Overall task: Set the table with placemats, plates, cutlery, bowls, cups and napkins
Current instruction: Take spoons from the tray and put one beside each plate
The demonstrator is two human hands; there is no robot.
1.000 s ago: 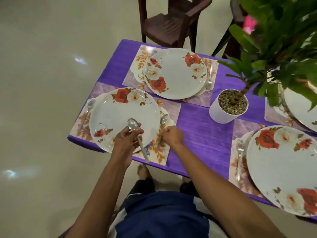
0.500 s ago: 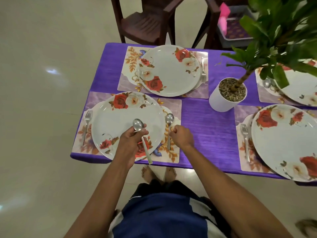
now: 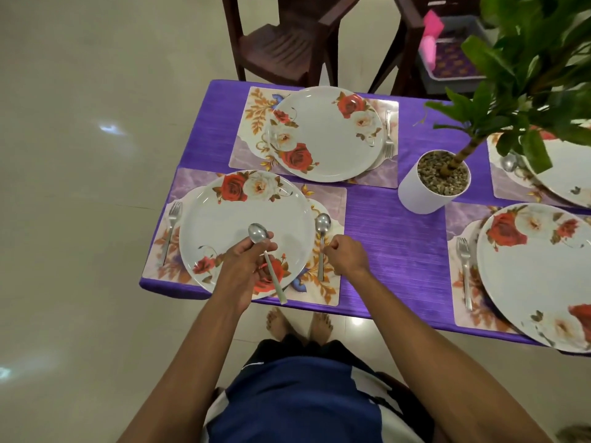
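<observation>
Spoon (image 3: 267, 262), held above the near-left plate (image 3: 246, 231): we see the left hand (image 3: 244, 270) gripping its handle, bowl end pointing away from the person and handle tip reaching past the plate's near rim. A second spoon (image 3: 321, 243) lies on the placemat (image 3: 329, 203) just right of that plate, bowl end away from the person; the right hand (image 3: 345, 259) is clenched just beside its handle, and we cannot tell whether the fingers touch or pinch it. A fork (image 3: 169, 230) lies on the same placemat, left of the plate. The table (image 3: 393, 238), draped in purple cloth, carries three further settings. The far-left plate (image 3: 326, 135) sits on its own placemat with a fork (image 3: 388, 134) along its right side. The near-right plate (image 3: 540, 276) has a fork (image 3: 465, 273) to its left. The far-right plate (image 3: 569, 177) is partly hidden by leaves, with a spoon bowl (image 3: 509, 162) showing beside it. A white pot (image 3: 428, 193) holding a green plant (image 3: 527, 75) stands between the settings. Two dark chairs (image 3: 287, 49) stand beyond the table.
</observation>
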